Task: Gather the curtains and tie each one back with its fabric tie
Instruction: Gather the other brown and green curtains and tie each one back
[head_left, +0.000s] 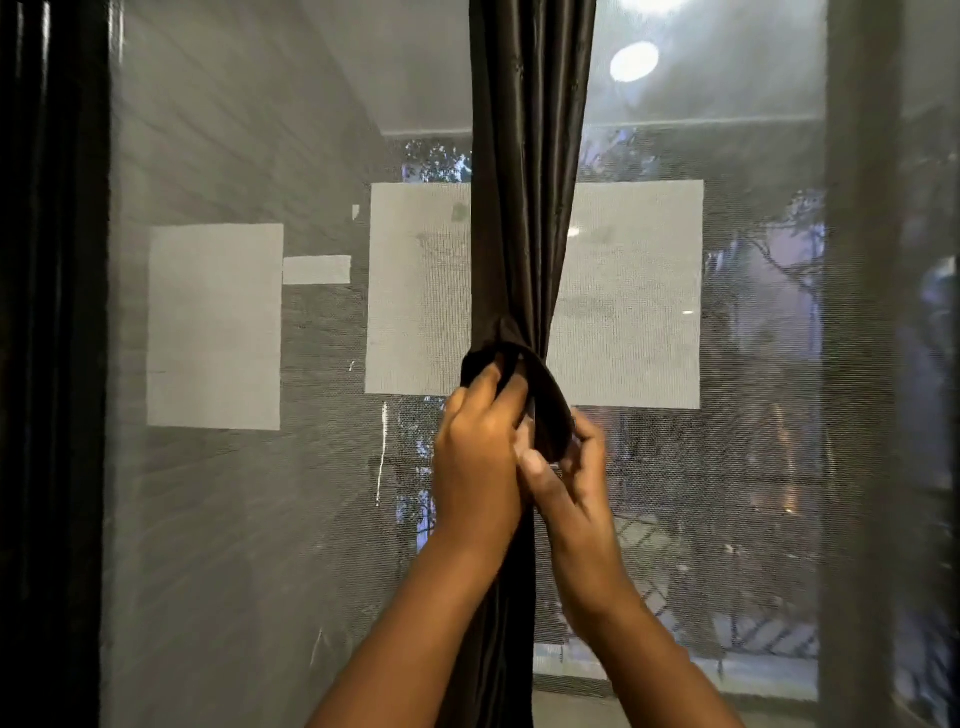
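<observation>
A dark brown curtain (527, 171) hangs down the middle of the window, bunched into a narrow column at waist height. A matching fabric tie (550, 410) loops around the bunch and curves down to the right. My left hand (475, 457) has its fingers curled into the loop at the gathered point. My right hand (569, 483) pinches the lower end of the tie between thumb and fingers. A second dark curtain (49, 364) hangs along the far left edge; no tie is visible on it.
A mesh screen (234, 519) covers the window behind the curtain, with pale rectangular patches (214, 325) on it. A grey vertical frame post (862, 364) stands at the right. Trees and a railing show outside.
</observation>
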